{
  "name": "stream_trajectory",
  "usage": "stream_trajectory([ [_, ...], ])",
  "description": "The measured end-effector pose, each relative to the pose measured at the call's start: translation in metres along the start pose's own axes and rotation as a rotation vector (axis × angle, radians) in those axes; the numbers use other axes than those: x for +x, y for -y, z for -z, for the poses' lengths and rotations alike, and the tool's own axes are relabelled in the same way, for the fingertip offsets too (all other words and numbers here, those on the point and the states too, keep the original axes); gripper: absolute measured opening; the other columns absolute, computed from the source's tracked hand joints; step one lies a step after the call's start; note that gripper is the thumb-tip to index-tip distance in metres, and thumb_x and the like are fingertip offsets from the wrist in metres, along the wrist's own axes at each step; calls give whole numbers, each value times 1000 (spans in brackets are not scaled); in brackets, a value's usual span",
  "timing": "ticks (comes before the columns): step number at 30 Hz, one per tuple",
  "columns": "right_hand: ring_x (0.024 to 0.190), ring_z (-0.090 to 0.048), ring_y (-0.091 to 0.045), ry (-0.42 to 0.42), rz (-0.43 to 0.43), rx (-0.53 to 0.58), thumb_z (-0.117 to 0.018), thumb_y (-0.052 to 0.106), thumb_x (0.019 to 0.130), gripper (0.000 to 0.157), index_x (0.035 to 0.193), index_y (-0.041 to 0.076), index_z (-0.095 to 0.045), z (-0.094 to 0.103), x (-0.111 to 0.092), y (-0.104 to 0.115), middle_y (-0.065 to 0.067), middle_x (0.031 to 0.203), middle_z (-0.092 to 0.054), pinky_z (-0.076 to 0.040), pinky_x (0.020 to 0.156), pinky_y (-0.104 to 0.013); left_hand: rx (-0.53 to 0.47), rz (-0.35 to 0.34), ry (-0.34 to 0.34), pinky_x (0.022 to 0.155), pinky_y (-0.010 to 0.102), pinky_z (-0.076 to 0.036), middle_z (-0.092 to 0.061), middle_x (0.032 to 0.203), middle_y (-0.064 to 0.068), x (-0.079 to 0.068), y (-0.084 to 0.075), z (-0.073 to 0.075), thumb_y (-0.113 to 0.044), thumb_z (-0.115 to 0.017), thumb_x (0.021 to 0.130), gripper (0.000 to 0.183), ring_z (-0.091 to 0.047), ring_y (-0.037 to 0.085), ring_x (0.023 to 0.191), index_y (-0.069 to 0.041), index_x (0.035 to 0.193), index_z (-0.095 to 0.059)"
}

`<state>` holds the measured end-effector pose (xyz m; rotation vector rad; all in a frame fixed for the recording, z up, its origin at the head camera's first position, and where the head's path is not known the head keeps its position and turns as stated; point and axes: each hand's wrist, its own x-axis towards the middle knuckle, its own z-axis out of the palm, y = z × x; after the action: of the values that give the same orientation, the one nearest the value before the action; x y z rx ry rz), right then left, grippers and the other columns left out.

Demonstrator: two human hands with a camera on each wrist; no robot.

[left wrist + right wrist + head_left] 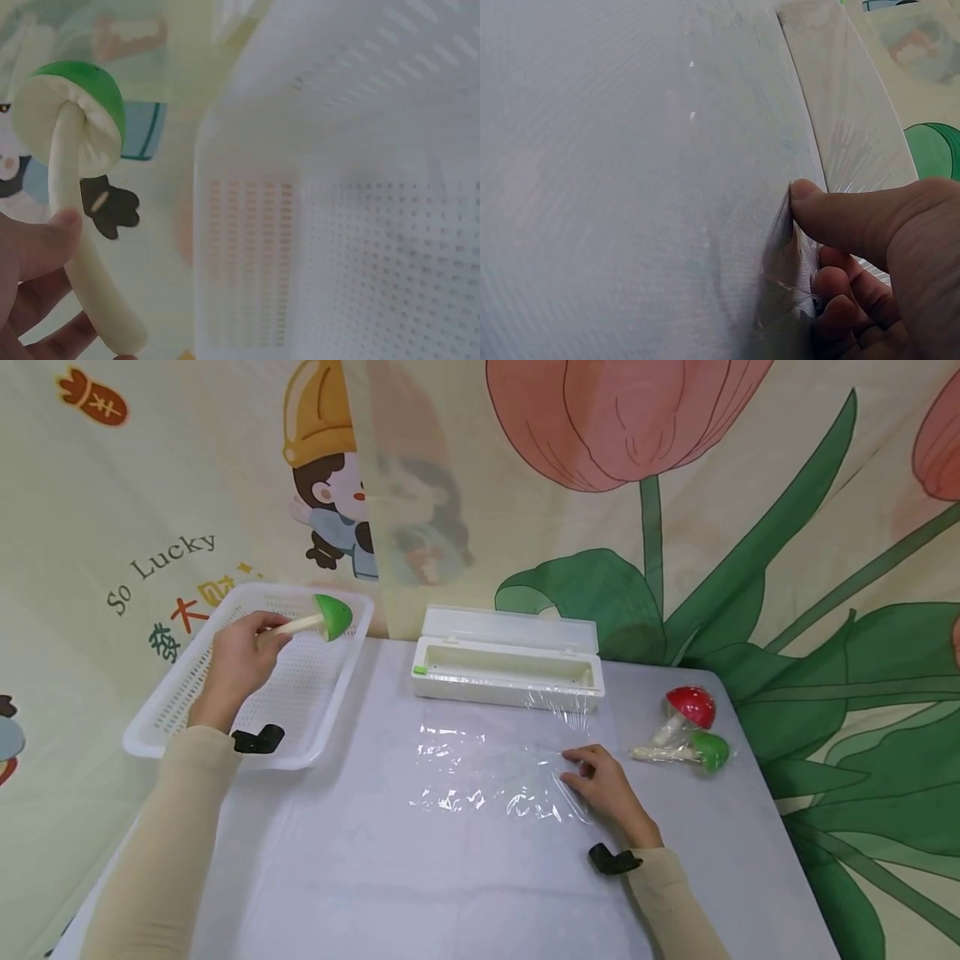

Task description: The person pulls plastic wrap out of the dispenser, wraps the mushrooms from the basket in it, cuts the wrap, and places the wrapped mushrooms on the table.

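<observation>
My left hand (pixel 242 664) grips a toy mushroom (pixel 333 617) by its pale stem, above the white basket (pixel 335 718). In the left wrist view the green cap of the mushroom (pixel 101 94) points up, and the thumb presses on the stem. A sheet of clear cling film (pixel 480 768) lies on the table, running out from a white film dispenser box (pixel 506 687). At the sheet's right edge, my right hand (pixel 606 787) pinches the film between thumb and fingers. The right wrist view shows the film (pixel 780 247) bunched and creased by the thumb.
The dispenser's translucent lid (pixel 517 628) stands raised at the back. To the right lie a red-capped mushroom (pixel 690 706) and a green-capped mushroom (pixel 708 752), both with shiny film around them. A printed curtain (pixel 465 460) hangs behind the white table (pixel 450 893).
</observation>
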<state>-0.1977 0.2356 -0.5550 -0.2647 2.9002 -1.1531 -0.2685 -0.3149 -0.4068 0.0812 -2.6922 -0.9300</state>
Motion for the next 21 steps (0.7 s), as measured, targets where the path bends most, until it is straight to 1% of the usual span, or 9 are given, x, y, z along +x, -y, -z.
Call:
stream_trajectory([
  [3, 85, -55, -19, -5, 15, 4, -83, 5, 84, 37, 119, -1, -73, 0, 0, 0, -15, 104, -63, -45, 72, -27, -18, -54, -30, 89, 54, -46, -64, 128, 26, -7, -19, 0, -18, -60, 105, 33, -57, 40, 106, -1, 132, -63],
  [6, 84, -55, -19, -14, 28, 5, -84, 5, 84, 37, 119, -1, -73, -1, 0, -1, -15, 105, -63, -45, 72, -27, -44, -114, -51, 94, 57, -46, -65, 128, 27, -16, -40, 0, -14, -62, 103, 31, -58, 42, 111, 1, 130, -64],
  [9, 84, -55, -19, -20, 29, 10, -84, 5, 84, 37, 119, -1, -74, -2, 0, -2, -15, 105, -63, -45, 71, -26, -69, -178, -72, 98, 58, -45, -66, 127, 26, -25, -61, -2, -9, -66, 100, 29, -58, 43, 117, 2, 127, -66],
  [12, 84, -54, -17, -21, 25, 13, -83, 5, 84, 37, 119, -1, -74, -2, -1, -3, -15, 106, -63, -44, 70, -25, -89, -225, -81, 99, 58, -46, -67, 126, 26, -33, -78, -6, -6, -68, 98, 28, -59, 43, 118, 2, 124, -67],
  [17, 84, -53, -18, -21, 23, 26, -83, 5, 84, 37, 119, -1, -73, -1, -2, -3, -15, 106, -63, -44, 70, -24, -130, -288, -80, 97, 57, -48, -69, 124, 23, -45, -100, -18, -4, -71, 96, 28, -61, 42, 117, 2, 122, -67],
  [21, 84, -54, -18, -21, 25, 35, -83, 5, 84, 37, 119, -1, -73, -1, -1, -3, -16, 107, -63, -44, 70, -25, -176, -343, -78, 97, 57, -49, -71, 121, 22, -57, -113, -31, -2, -72, 95, 27, -63, 40, 114, 2, 121, -69],
])
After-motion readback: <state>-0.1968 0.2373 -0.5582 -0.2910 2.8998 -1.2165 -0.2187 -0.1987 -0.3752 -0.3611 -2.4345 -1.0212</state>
